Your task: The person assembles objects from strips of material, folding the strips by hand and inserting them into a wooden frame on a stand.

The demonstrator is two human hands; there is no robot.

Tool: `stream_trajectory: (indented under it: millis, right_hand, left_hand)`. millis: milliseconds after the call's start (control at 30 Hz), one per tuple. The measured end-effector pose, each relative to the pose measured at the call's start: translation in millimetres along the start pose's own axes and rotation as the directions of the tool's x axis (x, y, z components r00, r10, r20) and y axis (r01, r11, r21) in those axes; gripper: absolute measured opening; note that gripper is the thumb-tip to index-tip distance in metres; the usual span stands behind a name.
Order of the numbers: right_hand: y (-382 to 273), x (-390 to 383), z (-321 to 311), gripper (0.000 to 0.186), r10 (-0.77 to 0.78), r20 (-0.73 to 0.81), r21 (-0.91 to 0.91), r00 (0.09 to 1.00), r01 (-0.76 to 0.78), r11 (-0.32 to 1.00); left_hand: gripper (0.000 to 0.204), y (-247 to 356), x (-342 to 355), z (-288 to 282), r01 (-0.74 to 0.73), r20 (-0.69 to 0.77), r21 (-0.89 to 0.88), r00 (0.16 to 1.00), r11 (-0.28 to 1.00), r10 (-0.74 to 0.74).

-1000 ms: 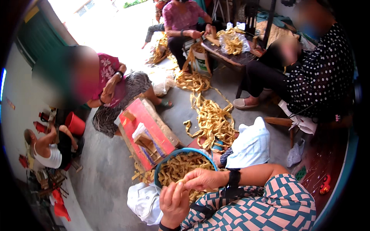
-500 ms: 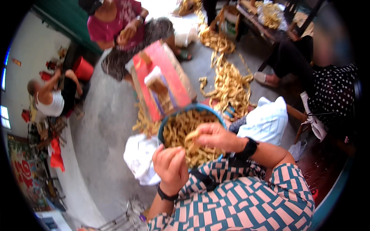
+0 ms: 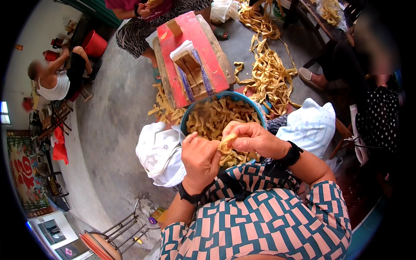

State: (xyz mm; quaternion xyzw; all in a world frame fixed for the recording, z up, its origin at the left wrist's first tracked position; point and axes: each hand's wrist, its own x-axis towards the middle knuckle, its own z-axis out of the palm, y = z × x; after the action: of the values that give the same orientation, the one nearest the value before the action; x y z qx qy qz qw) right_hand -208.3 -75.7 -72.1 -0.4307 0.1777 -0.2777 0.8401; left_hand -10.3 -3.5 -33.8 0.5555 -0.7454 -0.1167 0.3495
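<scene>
Yellow strip, looped, pinched by right hand above near side of blue tub. Left hand curled against strip; whether gripping, cannot tell. Tub holds short yellow pieces. Beyond tub: red board; beyond-right: long strips; left: white cloth.

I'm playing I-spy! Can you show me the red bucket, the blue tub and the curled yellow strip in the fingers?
Red bucket [image 3: 97, 45]: head view, on its outer side.
Blue tub [image 3: 258, 108]: head view, right part of its rim.
Curled yellow strip [image 3: 225, 146]: head view, on its loop.
</scene>
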Motion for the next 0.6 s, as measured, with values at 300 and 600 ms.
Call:
stream_trajectory:
  millis: [300,600]
  right_hand:
    - [-9,-1,2,0.01,0.157,-0.24,-0.073,0.958,-0.179,0.981]
    - [6,3,7,0.025,0.021,-0.199,-0.137,0.98,-0.049,0.989]
  left_hand:
    - [0.019,-5,-6,12,-0.006,-0.077,0.052,0.997,0.999,0.01]
    - [0.015,7,-10,5,-0.078,0.034,0.128,0.997,0.989,0.074]
